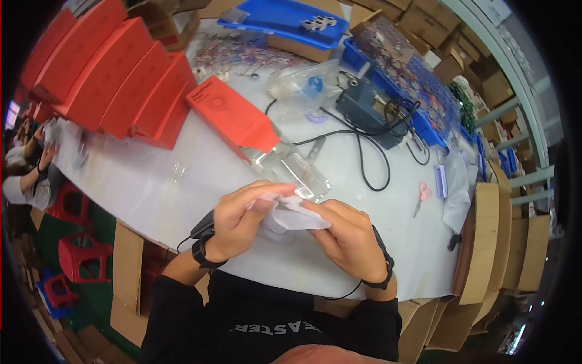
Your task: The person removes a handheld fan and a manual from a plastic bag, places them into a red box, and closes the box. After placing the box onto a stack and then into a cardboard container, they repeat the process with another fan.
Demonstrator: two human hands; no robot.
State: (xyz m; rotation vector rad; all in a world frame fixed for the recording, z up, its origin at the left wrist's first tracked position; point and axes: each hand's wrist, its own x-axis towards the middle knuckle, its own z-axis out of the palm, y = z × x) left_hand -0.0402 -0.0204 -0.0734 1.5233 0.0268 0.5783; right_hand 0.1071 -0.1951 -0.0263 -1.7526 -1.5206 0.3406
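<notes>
Between my two hands, near the table's front edge, is a thin white translucent wrapper (292,218), crumpled; what it may contain is hidden. My left hand (237,221) pinches its left side between thumb and fingers. Its right side is gripped by my right hand (347,238), with the thumb on top. Just beyond my fingers lies a clear plastic insert (297,173), partly out of the end of a red carton (233,118) lying on its side. The carton's flap points toward me.
Red cartons (130,79) stand stacked at the left. Behind the insert are a clear plastic bag (303,88) and a dark blue-grey device (370,112) with black cables. Pink scissors (422,195) lie right. Blue trays (285,21) and cardboard boxes (488,236) border the table (151,182).
</notes>
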